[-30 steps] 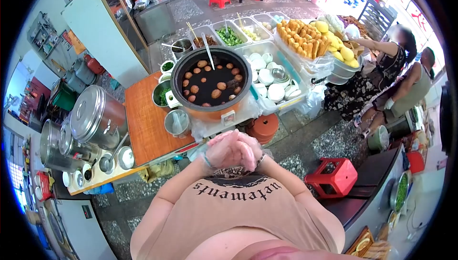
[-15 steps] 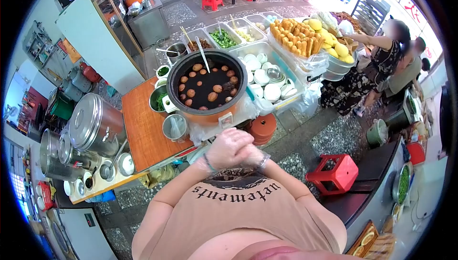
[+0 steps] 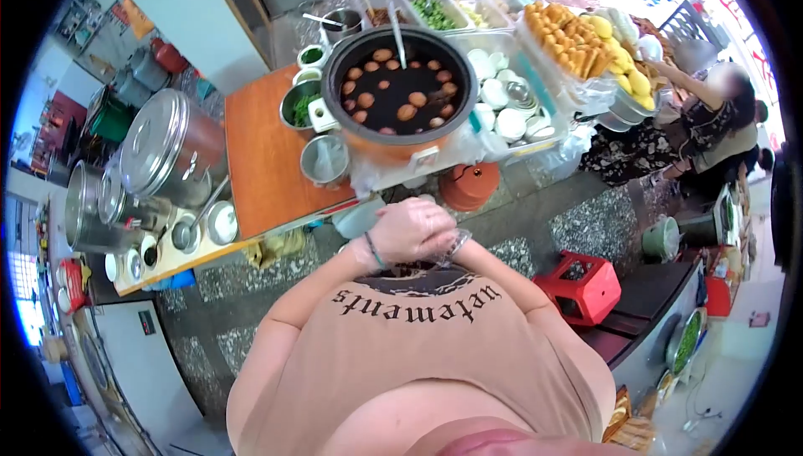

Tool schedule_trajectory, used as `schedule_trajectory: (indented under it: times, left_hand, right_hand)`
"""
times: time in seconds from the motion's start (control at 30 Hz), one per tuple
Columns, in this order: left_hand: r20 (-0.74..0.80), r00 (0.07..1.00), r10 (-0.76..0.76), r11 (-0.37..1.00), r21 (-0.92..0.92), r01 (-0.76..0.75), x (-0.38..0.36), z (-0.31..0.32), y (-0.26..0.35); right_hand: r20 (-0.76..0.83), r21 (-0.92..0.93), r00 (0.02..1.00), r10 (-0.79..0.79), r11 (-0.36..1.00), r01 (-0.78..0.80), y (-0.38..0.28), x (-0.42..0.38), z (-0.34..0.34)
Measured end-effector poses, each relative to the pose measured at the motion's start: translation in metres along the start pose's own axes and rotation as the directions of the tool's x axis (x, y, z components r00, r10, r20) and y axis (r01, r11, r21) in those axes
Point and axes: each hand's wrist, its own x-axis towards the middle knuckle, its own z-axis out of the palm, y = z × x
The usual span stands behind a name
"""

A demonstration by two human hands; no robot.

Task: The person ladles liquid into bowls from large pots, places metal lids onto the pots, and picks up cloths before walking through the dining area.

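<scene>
My left hand [image 3: 408, 227] lies over my right hand [image 3: 442, 247] in front of my chest, both seemingly in thin clear plastic gloves. The left fingers are wrapped round the right hand, whose own fingers are mostly hidden. A dark band sits on my left wrist. Just beyond the hands stands a large round pot [image 3: 381, 148] of dark liquid with several brown eggs [image 3: 406, 111] in it. A ladle [image 3: 398, 38] leans in the pot, its handle upward. Left of the pot's front is a small metal container [image 3: 309, 173] with a plastic bag inside.
Right of the pot, a clear tub [image 3: 520, 151] holds white dishes, beside piled fried dough sticks [image 3: 565, 42]. A wooden counter [image 3: 268, 155] and steel pots [image 3: 171, 155] stand left. A red stool [image 3: 581, 289] is at right. Another person [image 3: 703, 113] reaches toward the food.
My view has tilted and shifted, so the pot and counter sit higher in the picture. My hands stay clasped, the left still over the right.
</scene>
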Motion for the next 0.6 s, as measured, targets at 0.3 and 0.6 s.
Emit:
schedule_trajectory:
  times: [0.3, 0.6]
  left_hand:
    - [0.251, 0.836, -0.489, 0.286, -0.859, 0.425, -0.107, -0.097, -0.034]
    - [0.158, 0.870, -0.468, -0.071, -0.987, 0.141, -0.171, -0.129, -0.113]
  right_hand:
    - [0.277, 0.473, 0.953, 0.123, 0.846, -0.247, -0.095, 0.125, -0.025]
    - [-0.085, 0.916, 0.972, 0.219, -0.366, 0.163, -0.004, 0.213, 0.151]
